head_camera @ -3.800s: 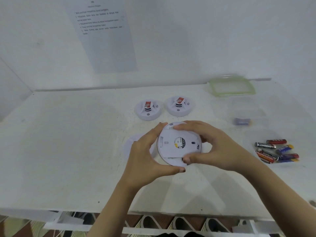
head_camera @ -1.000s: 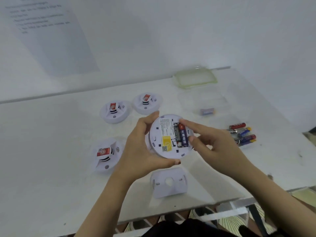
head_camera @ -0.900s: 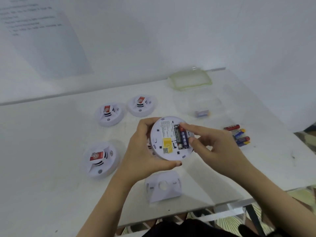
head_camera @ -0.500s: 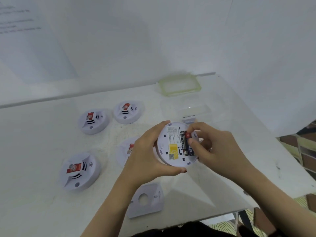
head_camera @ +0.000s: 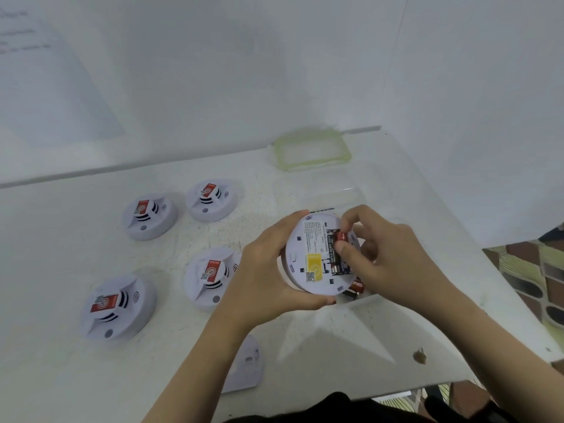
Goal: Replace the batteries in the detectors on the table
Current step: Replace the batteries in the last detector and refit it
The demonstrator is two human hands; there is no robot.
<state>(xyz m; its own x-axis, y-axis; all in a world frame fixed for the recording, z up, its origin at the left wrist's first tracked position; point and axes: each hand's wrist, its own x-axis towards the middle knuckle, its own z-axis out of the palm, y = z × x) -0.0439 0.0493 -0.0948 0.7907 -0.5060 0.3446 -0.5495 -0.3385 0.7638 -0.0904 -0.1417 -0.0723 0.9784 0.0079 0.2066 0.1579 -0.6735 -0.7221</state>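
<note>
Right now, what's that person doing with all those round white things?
A person is changing batteries in detectors. The left hand holds one detector back side up above the table, with its battery slot open. The right hand pinches a red-tipped battery at that slot, beside a black battery lying in it. To the left, four more detectors sit on the table, and a loose back plate lies near the front edge.

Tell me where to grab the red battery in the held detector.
Pinch the red battery at its upper end, from the right: the black battery hems its left side, the left hand wraps the detector on the left, and the right hand pinches there.
</note>
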